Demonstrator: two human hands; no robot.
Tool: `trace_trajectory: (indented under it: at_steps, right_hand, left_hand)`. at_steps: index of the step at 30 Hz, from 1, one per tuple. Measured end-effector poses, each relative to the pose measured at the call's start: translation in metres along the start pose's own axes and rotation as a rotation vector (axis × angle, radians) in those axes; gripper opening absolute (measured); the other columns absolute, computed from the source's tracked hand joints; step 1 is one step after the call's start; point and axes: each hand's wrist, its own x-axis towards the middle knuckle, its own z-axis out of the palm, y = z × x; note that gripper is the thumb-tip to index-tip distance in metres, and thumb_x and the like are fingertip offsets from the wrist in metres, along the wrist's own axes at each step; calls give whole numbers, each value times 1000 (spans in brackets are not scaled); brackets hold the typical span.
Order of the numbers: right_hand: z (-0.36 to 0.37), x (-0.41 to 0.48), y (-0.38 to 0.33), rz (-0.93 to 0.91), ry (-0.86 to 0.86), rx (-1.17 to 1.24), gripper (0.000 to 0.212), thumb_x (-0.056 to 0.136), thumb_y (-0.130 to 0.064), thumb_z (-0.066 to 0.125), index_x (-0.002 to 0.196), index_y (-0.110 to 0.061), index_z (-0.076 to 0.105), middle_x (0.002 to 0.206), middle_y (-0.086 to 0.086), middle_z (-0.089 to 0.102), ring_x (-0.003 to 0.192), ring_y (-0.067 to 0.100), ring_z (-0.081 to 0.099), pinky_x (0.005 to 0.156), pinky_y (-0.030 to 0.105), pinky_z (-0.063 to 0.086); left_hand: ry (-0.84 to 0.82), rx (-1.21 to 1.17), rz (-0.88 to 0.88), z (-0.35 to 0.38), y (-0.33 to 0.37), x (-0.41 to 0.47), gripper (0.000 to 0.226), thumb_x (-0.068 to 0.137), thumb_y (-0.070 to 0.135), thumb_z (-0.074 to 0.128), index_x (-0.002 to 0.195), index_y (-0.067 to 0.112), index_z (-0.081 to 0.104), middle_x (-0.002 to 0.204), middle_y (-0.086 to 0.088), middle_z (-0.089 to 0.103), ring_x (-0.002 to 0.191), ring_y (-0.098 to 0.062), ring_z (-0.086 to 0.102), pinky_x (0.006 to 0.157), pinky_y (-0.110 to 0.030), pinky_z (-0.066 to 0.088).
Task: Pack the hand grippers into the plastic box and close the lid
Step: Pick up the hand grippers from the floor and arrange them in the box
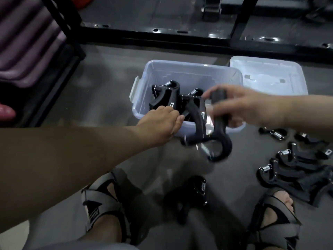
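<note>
Nearest, two grey strapped sandals, left sandal [100, 210] and right sandal [275, 219], flat on the dark floor [108, 78]. Between them a loose gripper [191, 193], black, spring on its upper right, blurred. A little farther and to the right, a pile [292, 170] of black grippers flat on the floor, springs toward the left.

From the left, a bare forearm stretched across to the left hand [160, 121], at the near rim of the box [189, 73], fingers curled down against a black handle there. Cannot tell whether pinching that handle, gripping the rim or only resting.

From the right, the right hand [239, 105], over the near right corner of the box, fingers and thumb wrapped round one handle of the held gripper [219, 129]. That gripper tilted and blurred, spring end lowest, in front of the near wall and off the floor.

Inside the clear, lidless box, packed grippers [167, 98] leaning on one another, mostly in the left half. A white latch [134, 91] on the left wall.

Just beside the box on its right, the lid [266, 76], flat on the floor.

Farthest, a black rack [162, 33] across the top of the view.
</note>
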Motion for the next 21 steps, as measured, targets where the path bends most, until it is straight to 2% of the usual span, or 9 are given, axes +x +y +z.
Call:
trace_trajectory:
  at_steps: [1, 3, 7, 10, 12, 15, 17, 18, 21]
  right_hand:
    - [-9, 6, -7, 33, 91, 132, 27, 81, -19, 73, 103, -17, 58, 68, 4, 57, 51, 19, 46, 45, 26, 30]
    - [-21, 17, -16, 54, 207, 272, 11, 90, -20, 65, 90, -18, 54, 65, 4, 60, 49, 17, 48, 49, 26, 35]
    - [-21, 36, -11, 98, 245, 400, 13, 99, -26, 54, 93, -14, 55, 77, 7, 67, 57, 14, 58, 61, 27, 46]
    - [-15, 44, -2, 266, 281, 635, 18, 101, -27, 49, 103, -11, 57, 85, 6, 63, 57, 9, 56, 54, 19, 49]
    - [-14, 46, -2, 354, 282, 839, 20, 100, -25, 50, 109, -9, 57, 84, 6, 66, 52, 6, 55, 47, 15, 47]
    - [-17, 47, -9, 449, 236, 1007, 21, 96, -21, 53, 104, -3, 60, 73, 3, 64, 47, 3, 52, 44, 12, 45]
    - [-16, 48, -10, 486, 187, 1063, 22, 92, -18, 55, 96, 1, 62, 75, -1, 60, 46, 2, 50, 42, 13, 44]
    - [-16, 48, -10, 498, 163, 1091, 21, 90, -18, 55, 92, 2, 62, 78, -2, 58, 45, 2, 50, 40, 13, 44]
    - [-12, 49, -6, 540, 133, 1156, 24, 93, -18, 52, 89, 3, 61, 75, 0, 60, 43, 2, 53, 38, 13, 44]
  left_hand:
    - [-17, -16, -4, -1, -1, 0, 47, 99, 45, 21, 92, 16, 57, 93, -4, 55, 88, -29, 52, 72, -39, 41]
    - [-28, -41, -26, -4, -1, 1, 45, 98, 46, 23, 94, 18, 59, 94, -3, 57, 90, -30, 56, 73, -39, 44]
    - [-106, -344, -294, -17, 11, 12, 22, 97, 40, 42, 112, 28, 54, 103, 2, 63, 98, -24, 59, 82, -35, 44]
    - [-58, -707, -419, -26, 16, 26, 33, 95, 34, 53, 127, 28, 50, 94, 7, 65, 91, -16, 63, 90, -33, 49]
    - [-21, -869, -449, -31, 15, 32, 45, 94, 32, 59, 137, 29, 47, 97, 7, 65, 93, -13, 64, 91, -29, 50]
    - [-6, -971, -453, -36, 11, 41, 48, 92, 33, 64, 136, 30, 45, 104, 3, 65, 93, -11, 64, 80, -21, 53]
    - [6, -1091, -496, -37, 8, 51, 45, 91, 32, 66, 131, 27, 45, 105, 1, 66, 90, -12, 64, 62, -17, 53]
    - [13, -1151, -515, -38, 6, 55, 48, 90, 32, 68, 132, 27, 44, 107, 0, 66, 92, -15, 65, 61, -19, 52]
    - [26, -1249, -492, -38, -3, 65, 41, 91, 18, 68, 127, 24, 51, 108, -1, 68, 99, -17, 66, 86, -34, 56]
